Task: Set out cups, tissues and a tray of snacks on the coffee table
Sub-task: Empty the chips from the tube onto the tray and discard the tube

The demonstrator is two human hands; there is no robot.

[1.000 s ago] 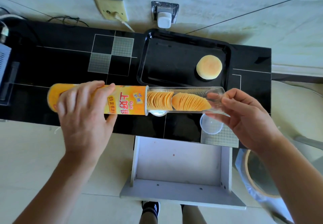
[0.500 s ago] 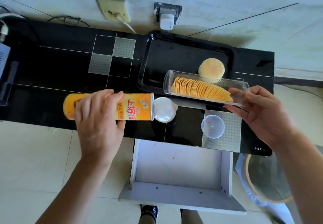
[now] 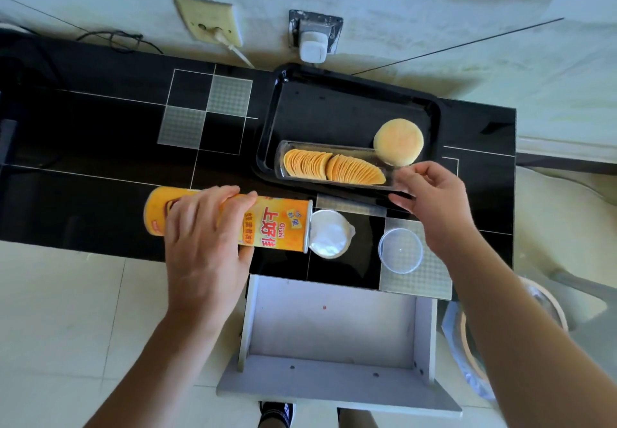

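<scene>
A cream wall socket (image 3: 207, 20) with a plugged-in cable and a white adapter (image 3: 313, 47) sit on the wall. Below the black table edge, a grey drawer (image 3: 337, 344) stands open. A lined bin (image 3: 521, 324), perhaps, shows at right.

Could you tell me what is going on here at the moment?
A person is setting out snacks. The right hand holds the end of a clear chip sleeve lying in the black tray beside a round bun. The left hand grips the orange chip can lying on the table.
</scene>
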